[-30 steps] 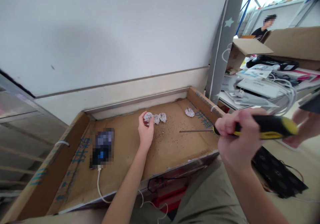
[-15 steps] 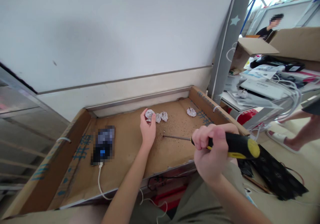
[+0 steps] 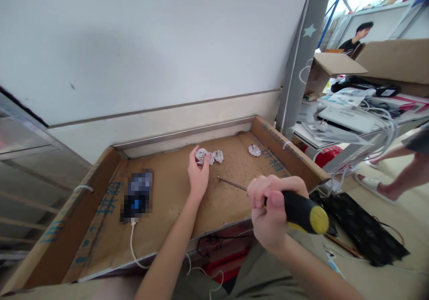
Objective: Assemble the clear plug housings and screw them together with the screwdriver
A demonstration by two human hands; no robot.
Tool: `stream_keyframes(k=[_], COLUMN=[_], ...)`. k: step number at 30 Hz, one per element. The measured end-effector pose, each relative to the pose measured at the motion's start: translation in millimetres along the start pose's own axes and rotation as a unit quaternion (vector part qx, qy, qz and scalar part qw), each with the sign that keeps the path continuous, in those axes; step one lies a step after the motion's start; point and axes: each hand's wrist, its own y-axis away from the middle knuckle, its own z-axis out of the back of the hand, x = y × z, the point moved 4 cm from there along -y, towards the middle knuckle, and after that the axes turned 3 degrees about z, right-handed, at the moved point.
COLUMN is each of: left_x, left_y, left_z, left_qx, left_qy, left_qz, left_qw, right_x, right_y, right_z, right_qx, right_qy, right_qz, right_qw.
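My left hand (image 3: 199,177) is closed around a round whitish plastic piece with metal pins (image 3: 201,154), held at the middle of the cardboard tray. Just right of its fingers sit two similar pieces, one partly covered by my thumb and the other a pinned piece (image 3: 218,156) in plain sight. In my right hand (image 3: 271,215) is a screwdriver (image 3: 298,210) with a black and yellow handle. Its thin shaft points left, and a small metal bit, perhaps a screw, shows at the tip. Small dark specks lie on the cardboard around that tip.
The cardboard tray (image 3: 167,215) has raised side walls. A phone (image 3: 136,197) with a white cable lies at its left, another pinned piece (image 3: 254,150) at its right. A cluttered side table (image 3: 348,119) stands to the right. One person sits behind; another person's legs (image 3: 405,170) show.
My right hand has moved left and slightly down, tilting the screwdriver so its handle end is lower. The tip is slightly higher. My left hand stays on the plastic piece.
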Motion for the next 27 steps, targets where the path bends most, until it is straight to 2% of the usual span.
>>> stream_keyframes(k=[4, 8, 11, 16, 18, 20, 22, 25, 27], left_x=[1, 1, 0, -4, -6, -7, -10, -12, -11], left_y=[1, 2, 4, 3, 4, 8, 15, 30, 36], left_z=[-0.7, -2.1, -2.5, -0.2, -1.0, -4.9, -13.0, -26.8, -32.1], left_qx=[0.019, 0.039, 0.047, 0.044, 0.060, 0.100, 0.171, 0.281, 0.318], left_qy=[0.007, -0.002, -0.006, -0.006, -0.009, -0.027, -0.070, -0.161, -0.195], left_qz=[0.002, -0.002, -0.005, -0.003, -0.007, -0.024, -0.070, -0.149, -0.167], left_qw=[1.000, 0.999, 0.999, 0.999, 0.998, 0.994, 0.980, 0.934, 0.913], right_x=[2, 5, 5, 6, 11, 19, 28, 40, 44], right_y=[5, 11, 11, -11, -25, -39, -51, -60, -59], right_z=[-1, -8, -9, 4, 10, 14, 16, 18, 20], right_qx=[0.004, 0.040, 0.034, -0.010, -0.022, -0.033, -0.037, -0.028, -0.023], right_qy=[-0.007, -0.010, -0.010, -0.020, -0.023, -0.026, -0.028, -0.039, -0.051], right_qz=[0.000, -0.018, -0.004, 0.055, 0.070, 0.079, 0.098, 0.141, 0.143], right_qw=[1.000, 0.999, 0.999, 0.998, 0.997, 0.996, 0.994, 0.989, 0.988])
